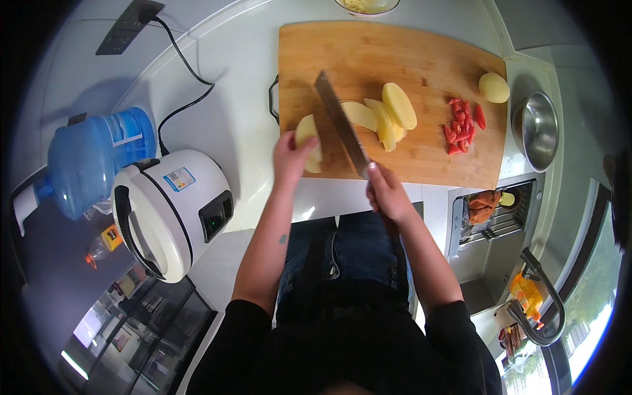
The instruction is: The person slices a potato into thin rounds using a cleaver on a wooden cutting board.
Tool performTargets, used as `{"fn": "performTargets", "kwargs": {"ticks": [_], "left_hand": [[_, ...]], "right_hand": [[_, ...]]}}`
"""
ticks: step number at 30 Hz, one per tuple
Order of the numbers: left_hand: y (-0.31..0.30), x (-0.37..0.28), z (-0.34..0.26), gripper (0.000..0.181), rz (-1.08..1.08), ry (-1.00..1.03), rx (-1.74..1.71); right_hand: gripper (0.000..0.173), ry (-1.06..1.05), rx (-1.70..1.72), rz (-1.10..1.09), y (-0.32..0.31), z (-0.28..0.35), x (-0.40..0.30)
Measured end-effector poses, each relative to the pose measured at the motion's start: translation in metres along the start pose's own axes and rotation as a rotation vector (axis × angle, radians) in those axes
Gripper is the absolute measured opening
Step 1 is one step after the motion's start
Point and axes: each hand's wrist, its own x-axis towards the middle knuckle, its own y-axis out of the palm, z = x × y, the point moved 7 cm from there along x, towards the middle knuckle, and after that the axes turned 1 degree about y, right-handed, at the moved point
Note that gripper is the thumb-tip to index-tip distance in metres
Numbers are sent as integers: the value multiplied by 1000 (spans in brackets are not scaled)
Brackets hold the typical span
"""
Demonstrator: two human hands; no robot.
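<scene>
My right hand [387,190] grips the handle of a kitchen knife [341,123]. Its blade is raised over the wooden cutting board [345,54], pointing away from me and slightly left. At the board's near left edge, my left hand [290,160] holds a pale yellow potato piece [307,128] between thumb and fingers. Another potato piece [313,166] shows just below it, partly hidden by the hand. Right of the blade lie several potato slices [399,106], overlapping in a loose pile. Cut red pieces, apparently tomato [459,129], and a whole peeled potato [493,88] are on the board's right side.
A bowl [368,11] with yellowish shreds stands behind the board. To the right are a steel bowl [540,131] and a sink [486,276] with a faucet [558,301]. A white rice cooker [163,197], its power cord and a blue water jug [94,158] are at left.
</scene>
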Motion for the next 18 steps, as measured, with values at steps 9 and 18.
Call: {"fn": "performTargets", "kwargs": {"ticks": [9, 18], "left_hand": [[48, -40, -52, 90, 140, 730, 695], [35, -38, -34, 70, 39, 957, 852]], "right_hand": [[51, -135, -283, -217, -9, 6, -19], [50, 2, -121, -100, 1, 9, -28]]}}
